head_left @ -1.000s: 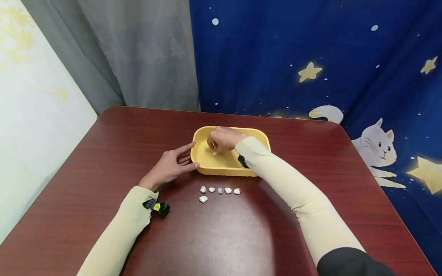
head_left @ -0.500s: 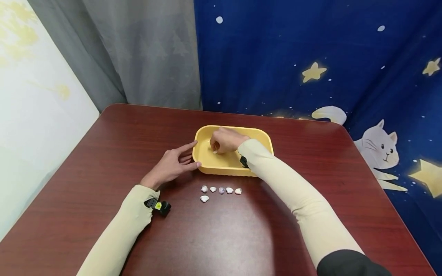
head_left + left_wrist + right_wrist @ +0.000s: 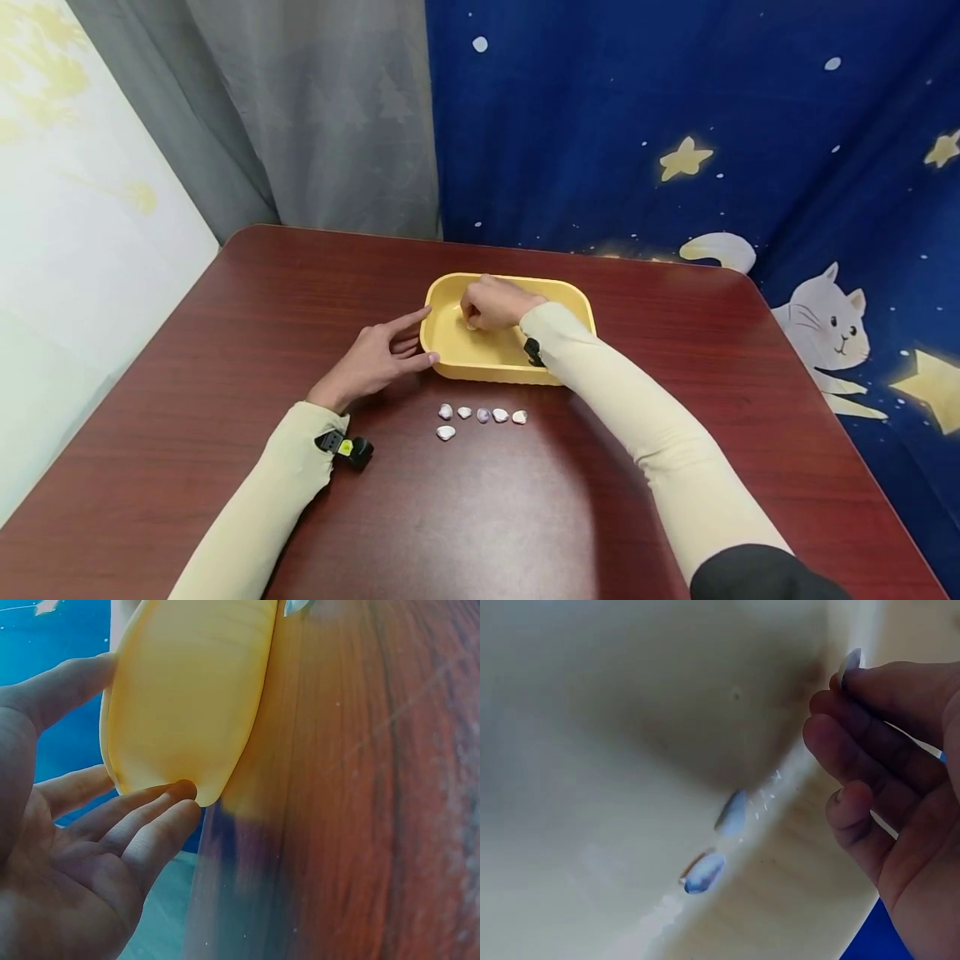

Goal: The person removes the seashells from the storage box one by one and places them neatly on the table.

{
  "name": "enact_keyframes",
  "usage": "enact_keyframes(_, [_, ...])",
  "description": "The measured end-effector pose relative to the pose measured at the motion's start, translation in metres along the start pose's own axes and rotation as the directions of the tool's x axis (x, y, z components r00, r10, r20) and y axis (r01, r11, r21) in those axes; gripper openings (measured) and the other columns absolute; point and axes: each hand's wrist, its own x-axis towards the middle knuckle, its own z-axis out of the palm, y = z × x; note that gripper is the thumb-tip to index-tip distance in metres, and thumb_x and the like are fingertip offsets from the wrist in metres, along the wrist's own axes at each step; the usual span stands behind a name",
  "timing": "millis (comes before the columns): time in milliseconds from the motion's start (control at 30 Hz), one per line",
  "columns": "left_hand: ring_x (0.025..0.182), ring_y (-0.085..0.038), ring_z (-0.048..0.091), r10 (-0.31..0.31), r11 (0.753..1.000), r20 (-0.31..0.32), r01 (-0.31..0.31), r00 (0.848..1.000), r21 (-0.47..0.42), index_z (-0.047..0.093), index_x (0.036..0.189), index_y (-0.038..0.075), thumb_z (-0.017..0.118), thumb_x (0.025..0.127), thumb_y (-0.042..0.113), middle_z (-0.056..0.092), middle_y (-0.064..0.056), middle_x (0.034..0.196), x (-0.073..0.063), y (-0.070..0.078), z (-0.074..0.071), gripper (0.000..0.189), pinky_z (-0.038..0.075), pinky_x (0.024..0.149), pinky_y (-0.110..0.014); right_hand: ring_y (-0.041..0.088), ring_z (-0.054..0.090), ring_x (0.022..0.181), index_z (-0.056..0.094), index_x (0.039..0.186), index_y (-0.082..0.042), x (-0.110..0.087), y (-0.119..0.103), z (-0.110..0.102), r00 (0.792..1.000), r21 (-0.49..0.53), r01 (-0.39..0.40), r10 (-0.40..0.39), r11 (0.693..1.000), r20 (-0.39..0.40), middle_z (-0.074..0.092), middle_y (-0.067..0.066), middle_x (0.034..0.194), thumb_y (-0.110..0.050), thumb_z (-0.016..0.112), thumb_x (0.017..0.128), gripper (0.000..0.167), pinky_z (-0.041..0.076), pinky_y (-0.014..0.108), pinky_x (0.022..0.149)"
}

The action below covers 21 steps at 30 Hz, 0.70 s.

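Note:
A yellow basin (image 3: 487,374) stands on the table. My left hand (image 3: 371,362) rests against its left end, fingers spread and fairly straight; in the left wrist view the fingertips (image 3: 182,789) touch its wall. My right hand (image 3: 498,303) reaches down inside the basin. Between its thumb and fingertips it pinches a small pale seashell (image 3: 849,666), the other fingers curling loosely. Two more shells, a bluish-white one (image 3: 732,813) and a white and purple one (image 3: 703,872), lie in the basin along its wall, hidden by the right arm in the head view.
On the dark red-brown table (image 3: 450,517), several seashells form a row in front of the basin, among them a purple one (image 3: 483,415). One white shell (image 3: 446,432) lies below the row's left end. A blue star-patterned curtain (image 3: 585,125) and a grey curtain (image 3: 330,125) hang behind.
The right hand's fingers have closed on the shell that lay at their tips in the basin. The left hand stays at the basin's end. The head view has shifted slightly.

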Motion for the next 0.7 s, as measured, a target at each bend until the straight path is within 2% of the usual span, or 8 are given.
enact_keyframes(167, [0.134, -0.023, 0.058, 0.002, 1.000, -0.004, -0.002, 1.000, 0.020, 0.038, 0.156, 0.021, 0.080, 0.085, 0.042, 0.048, -0.012, 0.155, -0.001, 0.001, 0.001, 0.085, 0.052, 0.106, -0.037, 0.011, 0.058, 0.071, 0.076, 0.081, -0.015, -0.005, 0.004, -0.008, 0.999, 0.013, -0.014, 0.014, 1.000, -0.030, 0.069, -0.003, 0.078, -0.013, 0.072, 0.088, 0.008, 0.047, 0.021, 0.064])
enact_keyframes(367, [0.132, -0.020, 0.059, 0.001, 1.000, -0.011, -0.001, 1.000, 0.030, 0.039, 0.156, 0.023, 0.080, 0.084, 0.044, 0.046, -0.009, 0.157, 0.000, 0.002, -0.001, 0.085, 0.053, 0.105, -0.036, 0.011, 0.059, 0.068, 0.075, 0.080, -0.014, -0.016, 0.005, -0.021, 0.999, 0.048, -0.012, 0.014, 0.999, -0.053, 0.069, -0.001, 0.075, -0.013, 0.072, 0.088, 0.009, 0.049, 0.022, 0.064])
enact_keyframes(567, [0.133, -0.024, 0.059, 0.009, 0.999, -0.016, -0.008, 1.000, 0.044, 0.039, 0.156, 0.021, 0.079, 0.086, 0.040, 0.042, -0.011, 0.159, 0.000, 0.002, -0.001, 0.083, 0.052, 0.106, -0.038, 0.011, 0.058, 0.067, 0.075, 0.080, -0.014, -0.031, -0.001, -0.035, 0.999, 0.049, 0.000, 0.002, 0.999, -0.054, 0.068, -0.002, 0.074, -0.013, 0.072, 0.090, 0.010, 0.049, 0.023, 0.065])
enact_keyframes(700, [0.134, -0.024, 0.058, 0.006, 1.000, -0.007, -0.005, 1.000, 0.022, 0.039, 0.156, 0.021, 0.079, 0.086, 0.038, 0.043, -0.012, 0.158, 0.001, 0.001, 0.002, 0.083, 0.052, 0.107, -0.037, 0.010, 0.057, 0.066, 0.075, 0.082, -0.014, -0.047, -0.003, -0.039, 0.998, 0.052, 0.004, -0.001, 0.999, -0.064, 0.068, -0.002, 0.073, -0.013, 0.070, 0.091, 0.010, 0.049, 0.023, 0.064])
